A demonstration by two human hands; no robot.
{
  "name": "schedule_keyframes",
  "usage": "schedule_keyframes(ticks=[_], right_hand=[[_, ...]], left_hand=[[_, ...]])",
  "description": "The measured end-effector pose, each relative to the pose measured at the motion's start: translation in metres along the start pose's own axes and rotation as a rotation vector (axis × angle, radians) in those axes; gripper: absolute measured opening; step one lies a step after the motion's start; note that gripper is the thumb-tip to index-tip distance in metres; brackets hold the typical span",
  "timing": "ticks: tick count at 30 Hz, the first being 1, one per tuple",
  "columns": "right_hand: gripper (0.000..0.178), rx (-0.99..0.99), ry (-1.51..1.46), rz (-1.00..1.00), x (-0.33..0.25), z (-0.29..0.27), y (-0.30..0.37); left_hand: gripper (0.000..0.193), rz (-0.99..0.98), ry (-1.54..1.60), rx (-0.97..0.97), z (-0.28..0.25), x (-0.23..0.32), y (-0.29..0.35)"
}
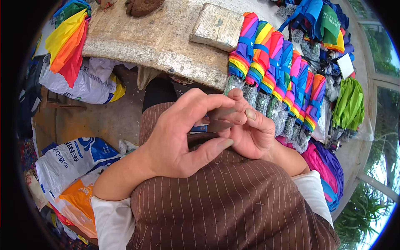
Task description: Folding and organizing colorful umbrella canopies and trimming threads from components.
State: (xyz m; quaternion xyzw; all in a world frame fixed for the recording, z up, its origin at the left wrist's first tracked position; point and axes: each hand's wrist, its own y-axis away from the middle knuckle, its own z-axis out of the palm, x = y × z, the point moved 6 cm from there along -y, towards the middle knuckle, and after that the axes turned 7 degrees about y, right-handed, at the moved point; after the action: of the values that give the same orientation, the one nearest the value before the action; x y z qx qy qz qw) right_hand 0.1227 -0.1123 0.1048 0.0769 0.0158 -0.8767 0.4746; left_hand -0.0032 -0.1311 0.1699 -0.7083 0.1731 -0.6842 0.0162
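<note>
Both hands meet over the lap, just short of the bench (pixel 158 46) edge: the left hand (pixel 179 137) curls its fingers narrowly around a small grey-and-blue piece (pixel 216 121), and the right hand (pixel 246 131) pinches the same piece from the other side. Folded rainbow umbrellas (pixel 275 79) crowd the bench's right edge, near the right hand — sacks (pixel 71 160) fill the floor on the left.

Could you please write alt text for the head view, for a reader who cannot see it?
A person's left hand and right hand meet over a lap in a brown striped garment, pinching a small, partly hidden object between the fingers. Ahead, a worn wooden table bears a row of folded rainbow umbrellas, with printed sacks on the floor to the left.
</note>
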Motion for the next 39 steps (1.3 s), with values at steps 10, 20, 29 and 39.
schedule_keyframes(ticks=[10, 20, 29, 39], right_hand=[[0.043, 0.157, 0.25, 0.027, -0.005, 0.005, 0.001], [0.048, 0.141, 0.273, 0.004, -0.004, 0.008, 0.004], [0.053, 0.145, 0.283, -0.025, -0.005, 0.012, 0.005], [0.043, 0.217, 0.265, -0.053, -0.008, 0.014, 0.003]], left_hand=[[0.052, 0.141, -0.422, -0.007, -0.005, -0.001, 0.007], [0.054, 0.366, -0.529, -0.005, -0.008, 0.006, -0.003], [0.053, 0.445, -0.477, 0.026, -0.004, 0.012, -0.012], [0.049, 0.513, -0.476, 0.063, 0.001, 0.013, -0.015]])
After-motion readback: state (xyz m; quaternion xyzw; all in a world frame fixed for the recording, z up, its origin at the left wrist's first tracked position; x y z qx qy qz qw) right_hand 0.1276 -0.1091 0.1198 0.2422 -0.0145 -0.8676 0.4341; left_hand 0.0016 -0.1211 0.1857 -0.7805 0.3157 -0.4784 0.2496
